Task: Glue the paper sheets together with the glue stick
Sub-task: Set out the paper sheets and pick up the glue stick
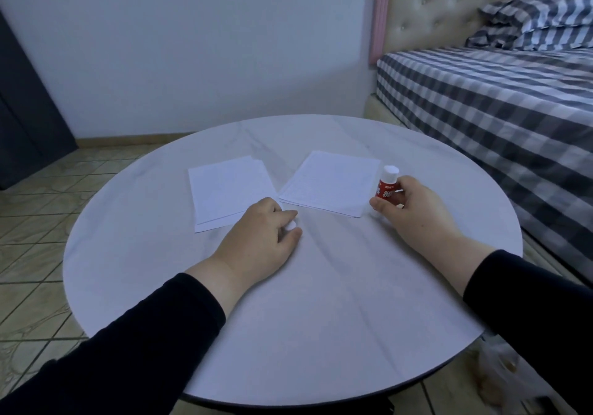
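Note:
Two small piles of white paper lie on the round white table (288, 302). The left pile (229, 190) sits in front of my left hand, the right pile (333, 183) beside my right hand. My right hand (414, 209) grips an upright red glue stick (386, 185) with a white top, just right of the right pile. My left hand (266, 238) rests on the table between the piles and pinches a small white thing (291, 224), apparently the glue stick's cap, between thumb and fingers.
A bed (500, 100) with a grey checked sheet and pillows stands close to the table's right side. A clear plastic bag (500, 373) lies on the tiled floor at lower right. A dark cabinet (25, 109) stands at far left.

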The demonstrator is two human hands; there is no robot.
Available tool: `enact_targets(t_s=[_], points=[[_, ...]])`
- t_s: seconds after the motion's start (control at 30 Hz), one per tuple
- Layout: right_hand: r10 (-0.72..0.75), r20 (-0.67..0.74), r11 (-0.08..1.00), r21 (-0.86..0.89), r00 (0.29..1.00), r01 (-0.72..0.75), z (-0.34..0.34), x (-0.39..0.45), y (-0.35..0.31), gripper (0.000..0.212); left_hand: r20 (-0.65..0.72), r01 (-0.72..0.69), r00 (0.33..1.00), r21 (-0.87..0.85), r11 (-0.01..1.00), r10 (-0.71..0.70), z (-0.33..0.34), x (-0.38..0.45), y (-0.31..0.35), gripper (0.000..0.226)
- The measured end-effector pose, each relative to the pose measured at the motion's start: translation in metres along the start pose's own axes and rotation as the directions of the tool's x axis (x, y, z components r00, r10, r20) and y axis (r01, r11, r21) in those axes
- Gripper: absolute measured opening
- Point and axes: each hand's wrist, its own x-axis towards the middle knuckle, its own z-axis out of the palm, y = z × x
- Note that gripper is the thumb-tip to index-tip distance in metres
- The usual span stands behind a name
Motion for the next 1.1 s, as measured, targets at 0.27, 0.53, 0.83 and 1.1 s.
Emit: enact_targets(t_s=[0.27, 0.53, 0.83, 1.1], points=[[0.062, -0.031, 0.996, 0.066, 0.998, -0.060, -0.004, -0.003, -0.003, 0.028, 0.001, -0.022, 1.000, -0.018, 1.000, 0.022, -0.001, -0.001, -0.004, 0.038], [0.095, 0.002, 0.995, 0.033, 0.995, -0.095, -0.005, -0.004, -0.003, 0.031, 0.012, 0.021, 1.000, -0.063, 0.998, -0.020, -0.003, -0.004, -0.003, 0.042], [0.078, 0.032, 0.996, 0.046, 0.996, -0.079, -0.004, -0.006, -0.003, 0.028, 0.021, 0.107, 0.994, -0.138, 0.985, -0.105, -0.010, -0.006, -0.007, 0.031], [-0.002, 0.105, 0.995, 0.097, 0.994, -0.008, 0.018, -0.020, -0.030, 0.029, -0.197, 0.303, 0.933, -0.021, 0.953, -0.301, -0.048, -0.005, -0.059, 0.032]])
